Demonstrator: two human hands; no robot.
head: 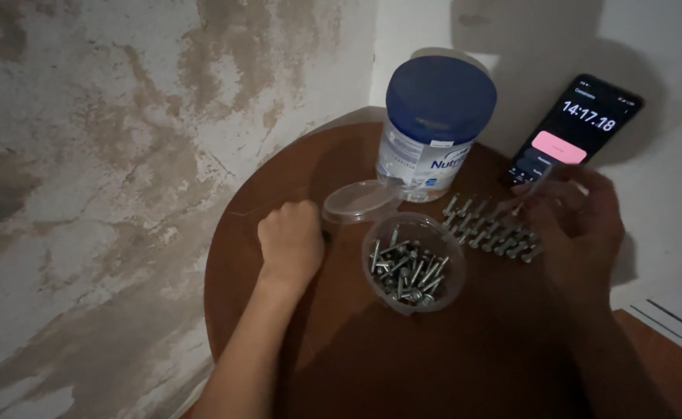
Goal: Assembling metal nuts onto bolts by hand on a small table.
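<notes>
A round, dark-brown wooden surface [341, 357] is seen from above, pushed into the corner of stained plaster walls. At its middle stands a small, clear, round plastic tub [414, 264] part-filled with silver metal bolts; its clear lid [360, 201] lies just behind it, touching the rim. The left hand [290, 242] is closed into a fist and rested on the surface just left of the tub; whether anything is enclosed in it cannot be told. The right hand [577, 225] is held above the surface, and a single silver bolt [533, 188] is pinched between its fingertips. Beneath and just left of it, more silver bolts are laid out in neat rows [487, 226]. A white tin with a blue plastic lid [434, 128] stands behind the tub, and a black phone showing a running timer [577, 128] is propped against the wall.

The step in hand is judged to be the laying out of bolts from the tub into rows. The held bolt would next need to be set parallel to its neighbours at the end of a row, without the ones already placed being knocked.
</notes>
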